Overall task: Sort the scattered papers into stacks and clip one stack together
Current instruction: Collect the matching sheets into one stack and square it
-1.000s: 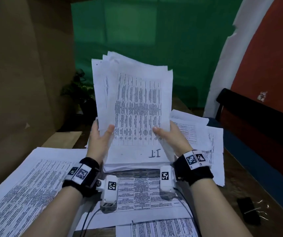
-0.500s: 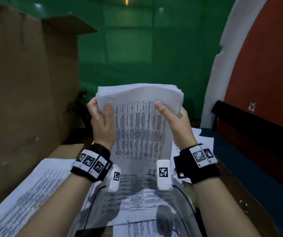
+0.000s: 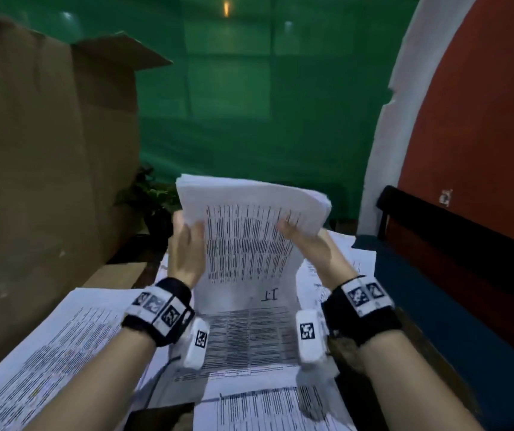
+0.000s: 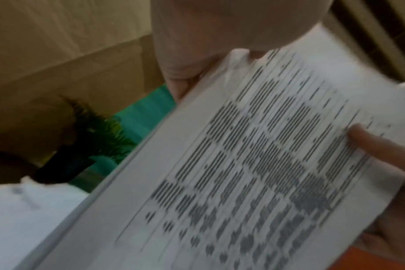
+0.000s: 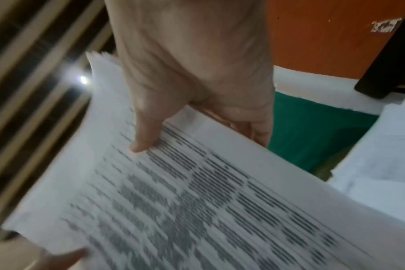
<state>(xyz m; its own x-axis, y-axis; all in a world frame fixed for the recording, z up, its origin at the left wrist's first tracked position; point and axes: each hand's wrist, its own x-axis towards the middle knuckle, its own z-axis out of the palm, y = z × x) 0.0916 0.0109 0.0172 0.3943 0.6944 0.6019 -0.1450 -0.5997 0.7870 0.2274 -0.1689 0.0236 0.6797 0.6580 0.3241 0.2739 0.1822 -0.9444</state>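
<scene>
I hold a thick stack of printed papers [image 3: 249, 241] upright in front of me, its bottom edge near the sheets on the table and its top bending away. My left hand [image 3: 187, 244] grips the stack's left edge, thumb on the front. My right hand [image 3: 304, 241] grips the right edge the same way. The left wrist view shows the stack [image 4: 254, 164] pinched under my left hand [image 4: 185, 60]. The right wrist view shows my right hand [image 5: 185, 82] on the stack [image 5: 197, 201], thumb pressed on the print. No clip is in view.
More printed sheets [image 3: 47, 353] lie on the table to the left, under my wrists [image 3: 246, 340] and to the right [image 3: 355, 259]. A tall cardboard box [image 3: 47, 150] stands at left. A potted plant [image 3: 150, 197] sits behind. A dark bench [image 3: 451, 244] runs along the red wall.
My hands slid up the stack's sides from its bottom toward its top. The uneven sheets have drawn together into a tidier stack.
</scene>
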